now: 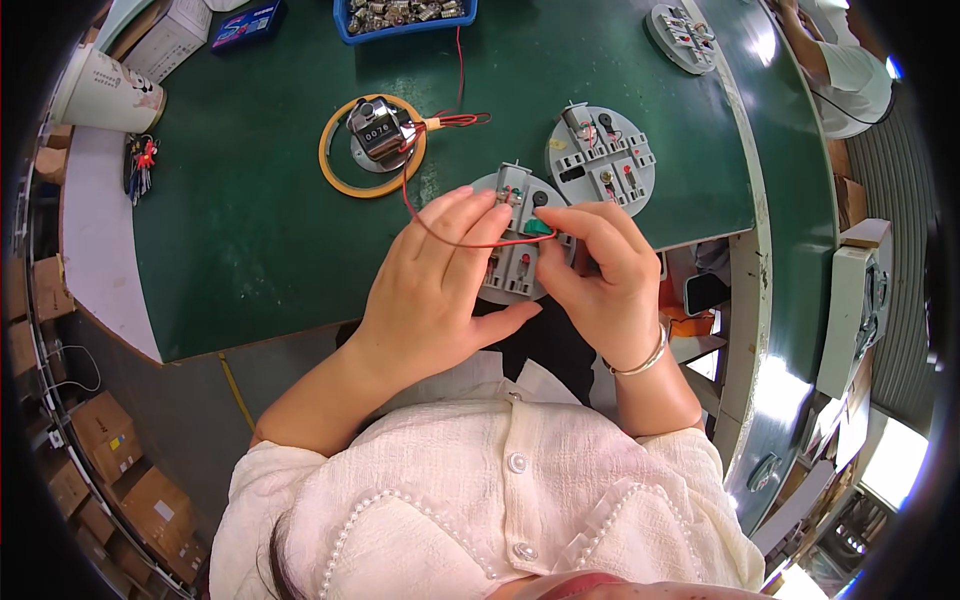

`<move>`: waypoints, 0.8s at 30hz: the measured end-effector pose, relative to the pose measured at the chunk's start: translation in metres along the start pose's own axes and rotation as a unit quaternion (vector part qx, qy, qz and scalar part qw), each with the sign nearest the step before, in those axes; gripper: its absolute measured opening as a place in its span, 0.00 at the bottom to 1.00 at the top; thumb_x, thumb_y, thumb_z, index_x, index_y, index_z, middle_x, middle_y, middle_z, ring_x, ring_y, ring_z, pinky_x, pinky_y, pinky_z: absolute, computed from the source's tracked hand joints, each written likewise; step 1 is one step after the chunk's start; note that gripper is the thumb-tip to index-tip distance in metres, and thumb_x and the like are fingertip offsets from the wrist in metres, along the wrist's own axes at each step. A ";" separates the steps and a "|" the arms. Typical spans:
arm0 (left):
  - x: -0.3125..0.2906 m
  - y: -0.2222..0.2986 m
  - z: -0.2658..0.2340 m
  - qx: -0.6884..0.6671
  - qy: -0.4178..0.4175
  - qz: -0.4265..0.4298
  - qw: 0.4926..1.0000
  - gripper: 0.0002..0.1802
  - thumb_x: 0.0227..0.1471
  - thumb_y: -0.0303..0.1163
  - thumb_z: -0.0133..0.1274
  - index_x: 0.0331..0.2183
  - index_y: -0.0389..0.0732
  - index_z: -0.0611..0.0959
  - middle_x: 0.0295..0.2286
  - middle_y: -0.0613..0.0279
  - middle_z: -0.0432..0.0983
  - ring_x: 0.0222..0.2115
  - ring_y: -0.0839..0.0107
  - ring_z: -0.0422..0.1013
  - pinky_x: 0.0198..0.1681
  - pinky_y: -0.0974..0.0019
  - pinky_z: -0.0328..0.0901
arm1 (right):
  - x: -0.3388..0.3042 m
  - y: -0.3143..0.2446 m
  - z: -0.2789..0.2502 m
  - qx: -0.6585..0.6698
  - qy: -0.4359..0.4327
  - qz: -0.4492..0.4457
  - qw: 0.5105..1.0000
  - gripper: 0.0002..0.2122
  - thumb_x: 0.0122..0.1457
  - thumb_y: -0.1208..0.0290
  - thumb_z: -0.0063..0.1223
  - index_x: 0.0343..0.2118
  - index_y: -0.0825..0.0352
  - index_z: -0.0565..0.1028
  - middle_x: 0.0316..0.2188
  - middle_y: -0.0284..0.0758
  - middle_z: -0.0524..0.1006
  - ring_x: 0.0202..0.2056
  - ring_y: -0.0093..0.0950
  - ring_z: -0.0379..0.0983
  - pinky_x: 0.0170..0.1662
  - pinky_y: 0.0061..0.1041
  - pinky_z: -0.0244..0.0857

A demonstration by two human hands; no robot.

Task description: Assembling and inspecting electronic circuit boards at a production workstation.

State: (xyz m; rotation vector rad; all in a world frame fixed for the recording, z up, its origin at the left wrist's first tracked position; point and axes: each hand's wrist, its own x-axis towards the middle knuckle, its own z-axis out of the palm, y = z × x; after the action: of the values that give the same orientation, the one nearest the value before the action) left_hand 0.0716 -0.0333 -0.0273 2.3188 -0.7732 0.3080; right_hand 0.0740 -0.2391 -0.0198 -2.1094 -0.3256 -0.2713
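At the table's front edge sits a round grey base (516,280) with raised plastic holders, red parts and a black round piece. My left hand (430,285) steadies it, fingers laid over its left side and thumb along the near rim. In a pinch, my right hand (605,265) holds a green-sleeved clip (538,227) over the middle of this base. A red wire (440,238) runs from the clip, past my left fingers, toward a black and silver tally counter (380,130). Whether the clip touches a contact is hidden by my fingertips.
Around the counter lies a yellow ring (333,178). A similar round base (640,185) sits to the right, another (683,40) farther back. A blue bin (405,30) holds small metal parts. At left stand a paper cup (110,90) and several small tools (141,165). Another person (850,75) sits at far right.
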 end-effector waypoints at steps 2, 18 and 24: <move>0.000 0.000 -0.001 -0.013 -0.005 0.010 1.000 0.52 0.38 0.40 0.74 0.61 0.33 0.69 0.55 0.47 0.69 0.57 0.51 0.67 0.60 0.51 0.63 | 0.000 -0.001 0.000 -0.013 0.001 -0.011 1.000 0.13 0.52 0.85 0.61 0.41 0.67 0.82 0.35 0.30 0.79 0.25 0.14 0.69 0.26 0.16 0.63; -0.001 -0.003 -0.004 -0.049 0.003 -0.003 0.999 0.61 0.37 0.38 0.75 0.67 0.35 0.59 0.54 0.52 0.71 0.55 0.54 0.68 0.57 0.52 0.62 | 0.002 -0.007 -0.002 -0.037 -0.018 -0.003 0.999 0.13 0.52 0.85 0.61 0.41 0.67 0.82 0.36 0.30 0.79 0.24 0.15 0.69 0.27 0.17 0.64; -0.001 -0.003 -0.003 -0.050 0.006 -0.003 0.999 0.61 0.37 0.38 0.75 0.67 0.35 0.59 0.54 0.53 0.71 0.55 0.54 0.68 0.57 0.52 0.62 | 0.003 -0.008 -0.005 -0.053 -0.034 -0.010 0.998 0.14 0.51 0.84 0.61 0.41 0.66 0.83 0.36 0.30 0.79 0.24 0.15 0.69 0.27 0.17 0.65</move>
State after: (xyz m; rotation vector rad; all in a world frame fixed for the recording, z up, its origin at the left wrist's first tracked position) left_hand 0.0719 -0.0291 -0.0268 2.2234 -0.7590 0.2747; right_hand 0.0741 -0.2386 -0.0095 -2.2238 -0.3800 -0.2327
